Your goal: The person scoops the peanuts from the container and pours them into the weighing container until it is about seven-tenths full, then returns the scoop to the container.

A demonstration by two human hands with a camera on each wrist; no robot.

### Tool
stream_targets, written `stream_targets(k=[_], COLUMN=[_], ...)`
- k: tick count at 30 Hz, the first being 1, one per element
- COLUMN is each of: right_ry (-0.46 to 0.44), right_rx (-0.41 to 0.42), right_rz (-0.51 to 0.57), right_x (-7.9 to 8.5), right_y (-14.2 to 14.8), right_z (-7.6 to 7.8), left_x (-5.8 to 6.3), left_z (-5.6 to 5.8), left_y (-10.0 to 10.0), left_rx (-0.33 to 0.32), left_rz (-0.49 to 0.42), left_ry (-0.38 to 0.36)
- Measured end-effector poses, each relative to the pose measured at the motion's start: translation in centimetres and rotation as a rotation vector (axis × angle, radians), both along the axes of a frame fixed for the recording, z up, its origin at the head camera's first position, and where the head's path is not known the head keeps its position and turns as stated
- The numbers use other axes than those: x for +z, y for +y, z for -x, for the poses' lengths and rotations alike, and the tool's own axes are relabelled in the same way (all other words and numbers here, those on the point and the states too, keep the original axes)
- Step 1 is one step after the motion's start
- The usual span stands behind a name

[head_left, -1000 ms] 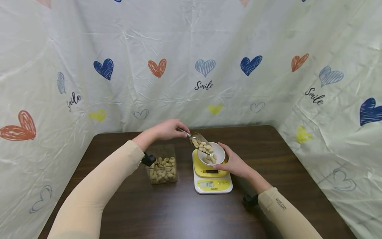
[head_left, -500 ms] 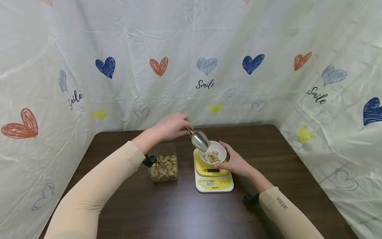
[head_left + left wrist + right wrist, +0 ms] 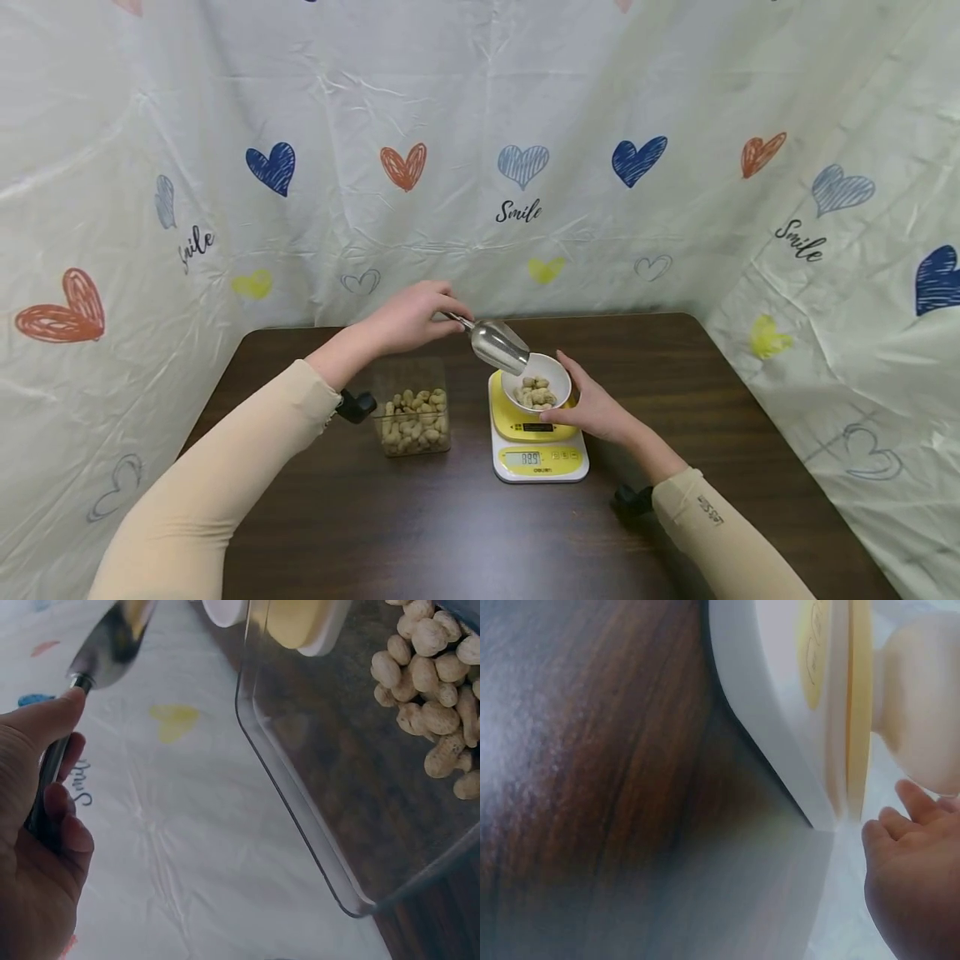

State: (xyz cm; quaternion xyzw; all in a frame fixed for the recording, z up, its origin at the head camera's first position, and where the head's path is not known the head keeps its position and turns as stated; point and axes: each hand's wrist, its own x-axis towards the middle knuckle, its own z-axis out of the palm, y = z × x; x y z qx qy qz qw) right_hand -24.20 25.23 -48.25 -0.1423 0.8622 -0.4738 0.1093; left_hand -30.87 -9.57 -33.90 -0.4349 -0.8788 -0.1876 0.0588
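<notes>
Metal scoop (image 3: 498,347): head, left-wrist views only

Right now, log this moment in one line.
left hand: grips scoop | right hand: holds bowl on scale | peanuts: in bowl and clear container

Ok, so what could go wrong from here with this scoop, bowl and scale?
The right hand is on the bowl while it sits on the scale, so any push or lift could skew the reading. The left hand has the scoop tipped at the bowl; a knock might spill peanuts. The black wrist camera looks near the open container, and could bump it.
</notes>
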Motion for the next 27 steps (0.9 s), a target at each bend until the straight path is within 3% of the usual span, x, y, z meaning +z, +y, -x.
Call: stream_targets(k=[2, 6, 11, 14, 20, 27], right_ry=[0.024, 0.055, 0.092, 0.122, 0.195, 0.185], right_rx=[-0.001, -0.003, -0.007, 0.004, 0.057, 0.106], right_rz=[-0.001, 0.016, 0.042, 0.061, 0.086, 0.111], right_x=[-0.4, 0.3, 1.3, 1.9, 3.2, 4.4], right_y=[0.3, 0.5, 0.4, 0.2, -1.1, -3.8], right_z=[0.3, 0.4, 0.6, 0.6, 0.4, -0.1], left_x=[0.0, 0.1, 0.2, 0.4, 0.9, 1.0], left_z=[-0.2, -1.0, -1.9, -2.4, -3.6, -4.6], left_y=[-0.6, -2.1, -4.3, -5.7, -8.6, -12.2], left_rx=[0.014, 0.062, 0.119, 0.146, 0.19, 0.239], left_rz=[-0.063, -0.151, -0.23, -0.249, -0.197, -0.172], left_ry=[-0.085, -0.234, -0.339, -0.354, -0.311, -0.285])
